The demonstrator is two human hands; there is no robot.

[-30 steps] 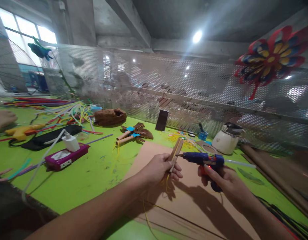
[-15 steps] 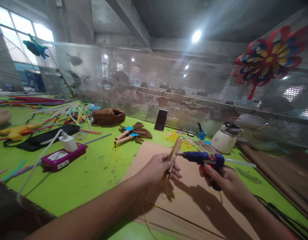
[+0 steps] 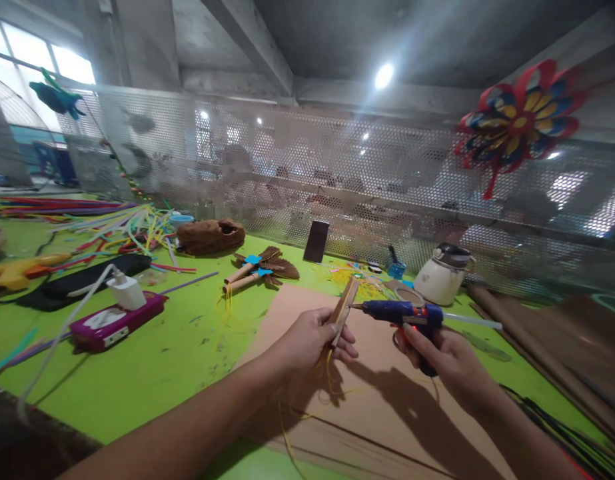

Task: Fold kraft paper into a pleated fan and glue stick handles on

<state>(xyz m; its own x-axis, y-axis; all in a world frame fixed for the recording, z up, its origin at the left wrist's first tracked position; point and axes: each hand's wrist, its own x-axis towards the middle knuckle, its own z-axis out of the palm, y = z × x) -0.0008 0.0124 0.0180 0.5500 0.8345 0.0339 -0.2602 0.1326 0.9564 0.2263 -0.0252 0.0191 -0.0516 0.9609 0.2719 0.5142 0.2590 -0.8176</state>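
Note:
Between the thumb and fingers of my left hand [image 3: 320, 337] is a narrow brown strip [image 3: 348, 297], tilted upward, with yellow string [image 3: 330, 373] trailing below it. My right hand [image 3: 450, 353] grips a blue hot glue gun [image 3: 402, 315], a clear glue stick [image 3: 472, 321] sticking out of its back. The gun's nozzle is at the strip's right edge, just above my left thumb; whether it touches cannot be made out. Both hands are over a tan board [image 3: 297, 313]. Beyond it lie two brown rolled tubes [image 3: 240, 275] with blue pieces and brown fringed ends.
On the green table [image 3: 187, 360] are a purple power strip [image 3: 117, 323] with a white plug, a black pouch [image 3: 87, 283], a yellow glue gun [image 3: 22, 270], a brown case [image 3: 212, 237], a phone [image 3: 316, 241] and a white kettle [image 3: 440, 277]. A perforated metal screen [image 3: 297, 160] stands behind.
The whole view has shifted slightly, so things appear a little further left. Both hands keep their holds, with the nozzle still at the strip.

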